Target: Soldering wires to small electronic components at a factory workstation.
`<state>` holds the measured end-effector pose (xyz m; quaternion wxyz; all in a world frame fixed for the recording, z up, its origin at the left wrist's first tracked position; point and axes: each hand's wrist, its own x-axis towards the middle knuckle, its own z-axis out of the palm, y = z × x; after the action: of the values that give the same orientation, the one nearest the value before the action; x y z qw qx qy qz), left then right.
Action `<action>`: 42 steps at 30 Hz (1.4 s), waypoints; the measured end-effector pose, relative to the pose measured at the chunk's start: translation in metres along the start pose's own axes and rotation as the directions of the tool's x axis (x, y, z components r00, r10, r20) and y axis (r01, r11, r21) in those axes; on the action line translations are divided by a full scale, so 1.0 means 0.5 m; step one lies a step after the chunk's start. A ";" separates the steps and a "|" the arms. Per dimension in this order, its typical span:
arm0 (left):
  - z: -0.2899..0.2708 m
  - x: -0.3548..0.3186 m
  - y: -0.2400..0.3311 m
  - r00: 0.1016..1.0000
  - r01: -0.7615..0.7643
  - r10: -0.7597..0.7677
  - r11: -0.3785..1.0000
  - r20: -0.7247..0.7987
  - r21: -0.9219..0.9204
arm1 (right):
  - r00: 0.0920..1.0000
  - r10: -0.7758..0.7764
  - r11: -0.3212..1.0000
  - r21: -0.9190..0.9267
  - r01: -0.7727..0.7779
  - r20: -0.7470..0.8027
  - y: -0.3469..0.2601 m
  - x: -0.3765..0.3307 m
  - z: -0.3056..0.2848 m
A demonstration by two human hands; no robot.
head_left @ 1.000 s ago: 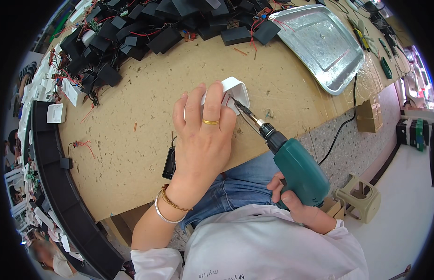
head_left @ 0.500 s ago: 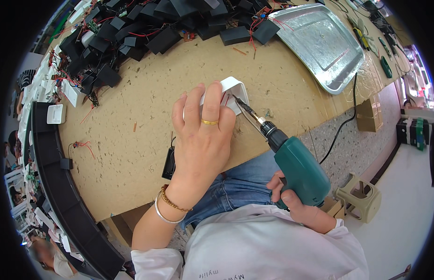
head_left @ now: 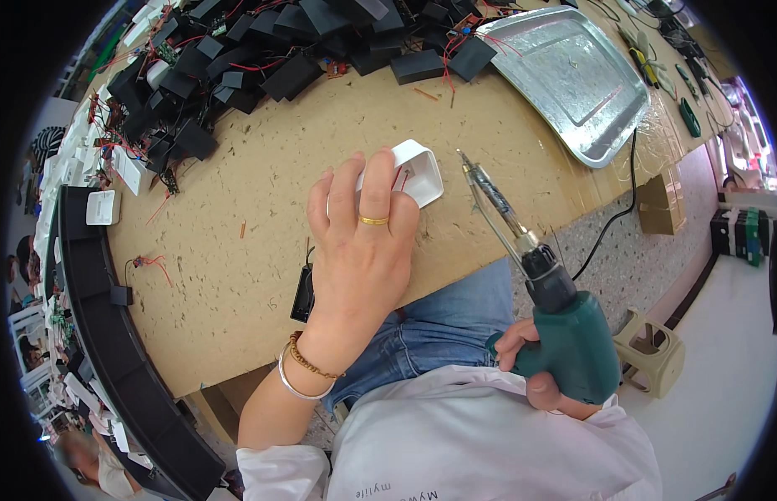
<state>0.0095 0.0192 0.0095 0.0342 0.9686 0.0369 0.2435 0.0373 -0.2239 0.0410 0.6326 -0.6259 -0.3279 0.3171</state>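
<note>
My left hand (head_left: 363, 238) lies over a small white plastic housing (head_left: 427, 189) on the table and grips it. The housing's open side faces right, and a bit of red wire (head_left: 404, 178) shows inside. My fingers hide its left part. In my right hand (head_left: 515, 341) is a green pistol-shaped soldering gun (head_left: 578, 346). Its tip points up and away from me, to the right of the housing and apart from it. A thin tube runs alongside the gun's barrel. Beside my left wrist lies a small open black case (head_left: 303, 292), partly covered.
Black boxes with red wires (head_left: 292, 77) are heaped along the far edge. A metal tray (head_left: 601, 125) lies far right, near pliers (head_left: 645, 68). A black channel (head_left: 92, 292) borders the left side, with another white housing (head_left: 103, 207) at its far end. A stool (head_left: 652, 355) stands right.
The soldering gun's tip has come out of the white housing. My right hand has drawn the gun to the right and toward me. My left hand stays on the housing.
</note>
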 end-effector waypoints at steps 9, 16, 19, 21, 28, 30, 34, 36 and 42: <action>-0.038 0.010 0.002 0.999 0.034 -0.035 0.999 0.035 0.015 | 0.997 0.001 0.998 0.059 0.003 -0.078 0.037 -0.018 0.005; -0.084 0.009 -0.021 0.980 0.179 -0.170 0.980 0.100 -0.089 | 0.973 0.033 0.995 0.100 -0.010 -0.229 0.045 -0.011 0.003; -0.078 -0.001 -0.042 0.958 0.256 -0.216 0.941 0.190 -0.221 | 0.972 0.036 0.991 0.132 -0.006 -0.232 0.056 -0.006 0.003; -0.085 -0.010 -0.050 0.901 0.397 -0.306 0.866 0.308 -0.303 | 0.976 0.025 0.984 0.176 0.014 -0.218 0.056 0.003 0.013; -0.244 -0.016 -0.141 0.846 0.522 -0.507 0.720 0.166 -0.457 | 0.923 -0.136 0.948 0.224 0.228 -0.361 0.119 -0.009 -0.008; -0.324 -0.050 -0.208 0.810 0.530 -0.585 0.754 -0.030 -0.387 | 0.925 -0.099 0.946 0.254 0.202 -0.367 0.100 0.006 0.003; -0.532 -0.151 -0.314 0.590 0.769 -0.770 0.628 -0.243 -0.122 | 0.922 -0.018 0.963 0.241 0.120 -0.386 0.109 0.029 0.001; -0.609 -0.242 -0.385 0.532 0.844 -0.813 0.488 -0.238 0.220 | 0.939 -0.077 0.960 0.230 0.161 -0.334 0.096 0.043 0.007; -0.594 -0.302 -0.429 0.526 0.678 -0.797 0.180 -0.299 0.712 | 0.939 -0.126 0.967 0.173 0.189 -0.319 0.084 0.067 0.035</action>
<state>-0.2757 0.2337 0.1818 -0.2620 0.7548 0.5952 0.0863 0.0433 -0.1858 -0.0001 0.7590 -0.5719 -0.2417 0.1961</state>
